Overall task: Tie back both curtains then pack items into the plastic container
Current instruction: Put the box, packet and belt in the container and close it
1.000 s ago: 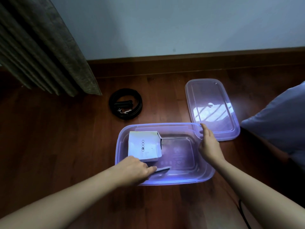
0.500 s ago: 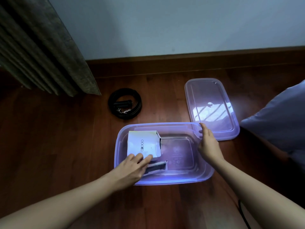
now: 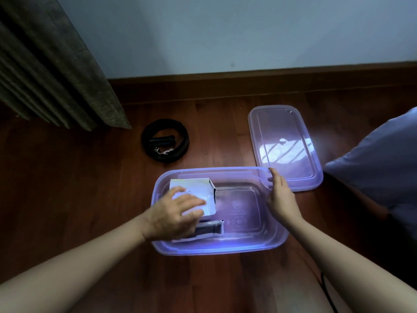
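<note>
fingers of left hand [image 3: 173, 215] flat on white box [image 3: 200, 188]; those of right hand [image 3: 281, 197] straight against container [image 3: 214, 250] rim.

Place: a lived-in room of a home, seen at floor level.
Landmark: a clear plastic container [image 3: 225, 247] standing open on the floor.
Floor: dark reddish wooden boards [image 3: 67, 188] under and all round the container.
Wall: a plain pale painted wall [image 3: 225, 30] beyond the container, met by a dark wooden skirting board [image 3: 248, 80].
Curtain: a heavy grey-brown pleated curtain [image 3: 56, 75] beyond the container to its left, hanging down to the boards.
Soft furnishing: pale blue fabric [image 3: 379, 172] right of the container, perhaps a pillow; too little shows to be sure.
Household things: the lid [image 3: 284, 123] and a black coil [image 3: 164, 141] lying on the boards just beyond the container.
</note>
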`<state>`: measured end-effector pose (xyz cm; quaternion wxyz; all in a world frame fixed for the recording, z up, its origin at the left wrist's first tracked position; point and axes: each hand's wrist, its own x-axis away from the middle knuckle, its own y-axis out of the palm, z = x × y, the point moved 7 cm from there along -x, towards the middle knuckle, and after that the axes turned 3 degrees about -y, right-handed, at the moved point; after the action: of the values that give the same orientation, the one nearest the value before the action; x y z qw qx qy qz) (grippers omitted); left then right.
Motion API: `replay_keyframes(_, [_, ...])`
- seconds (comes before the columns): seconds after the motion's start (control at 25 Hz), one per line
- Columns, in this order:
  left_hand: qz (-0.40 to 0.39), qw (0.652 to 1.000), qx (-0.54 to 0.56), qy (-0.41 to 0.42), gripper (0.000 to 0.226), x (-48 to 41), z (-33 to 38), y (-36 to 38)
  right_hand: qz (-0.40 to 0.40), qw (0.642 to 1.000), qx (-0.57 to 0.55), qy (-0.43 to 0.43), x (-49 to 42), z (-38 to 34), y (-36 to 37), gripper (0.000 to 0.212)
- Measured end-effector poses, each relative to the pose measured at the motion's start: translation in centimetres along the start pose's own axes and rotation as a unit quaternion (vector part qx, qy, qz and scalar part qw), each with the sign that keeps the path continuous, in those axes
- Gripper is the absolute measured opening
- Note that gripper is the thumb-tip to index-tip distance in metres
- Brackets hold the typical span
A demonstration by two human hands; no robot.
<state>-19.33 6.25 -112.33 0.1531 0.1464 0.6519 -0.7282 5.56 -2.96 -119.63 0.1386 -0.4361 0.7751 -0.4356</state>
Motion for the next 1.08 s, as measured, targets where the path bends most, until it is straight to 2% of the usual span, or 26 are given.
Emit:
replay_keyframes(0.08, [0.085, 0.991, -0.005, -0.104, 0.014, -1.6, -4.1, -1.9, 0.001, 1.000, 0.003, -0.002, 0.0, 0.1, 0.0, 0.064])
replay_keyframes(0.12, [0.089, 0.978, -0.023, -0.188, 0.017, -2.1, -6.9, -2.2, 0.001, 1.000, 0.004, -0.002, -0.1, 0.1, 0.0, 0.064])
replay_keyframes(0.2, [0.009, 0.921, -0.038, -0.387, 0.030, -1.7, -13.1, -0.9, 0.001, 1.000, 0.005, 0.000, -0.1, 0.1, 0.0, 0.065])
replay_keyframes(0.28, [-0.145, 0.856, -0.014, -0.496, 0.050, -0.2, -17.1, 1.7, 0.005, 1.000, 0.005, 0.003, -0.1, 0.1, -0.1, 0.066])
replay_keyframes(0.36, [-0.296, 0.825, -0.035, -0.481, 0.071, 1.1, -18.3, 3.9, 0.005, 1.000, 0.007, 0.004, -0.1, 0.2, -0.1, 0.065])
replay_keyframes(0.44, [-0.386, 0.807, -0.122, -0.429, 0.074, 1.8, -18.3, 5.3, 0.004, 1.000, 0.006, 0.003, -0.1, 0.2, -0.1, 0.065])
replay_keyframes(0.52, [-0.413, 0.802, -0.215, -0.375, 0.062, 1.8, -17.8, 5.8, 0.002, 1.000, 0.003, 0.006, -0.1, 0.2, 0.0, 0.066])
replay_keyframes(0.6, [-0.420, 0.806, -0.254, -0.330, 0.047, 1.9, -17.5, 6.1, 0.002, 1.000, 0.001, 0.007, -0.2, 0.2, -0.1, 0.066])
replay_keyframes(0.76, [-0.398, 0.823, -0.166, -0.370, 0.044, 3.4, -17.5, 6.2, 0.002, 1.000, -0.001, 0.000, 0.0, 0.1, -0.1, 0.067])
replay_keyframes(0.84, [-0.346, 0.840, -0.145, -0.391, 0.046, 3.3, -17.3, 5.4, 0.003, 1.000, -0.005, -0.001, 0.0, 0.2, -0.2, 0.067])
replay_keyframes(0.92, [-0.241, 0.885, -0.150, -0.370, 0.047, 2.0, -17.2, 3.9, 0.004, 1.000, -0.011, 0.002, -0.1, 0.2, -0.2, 0.067])
replay_keyframes(1.08, [-0.011, 0.962, -0.158, -0.224, 0.042, -2.2, -14.3, 0.2, 0.005, 1.000, -0.023, 0.009, -0.2, 0.4, 0.0, 0.066])
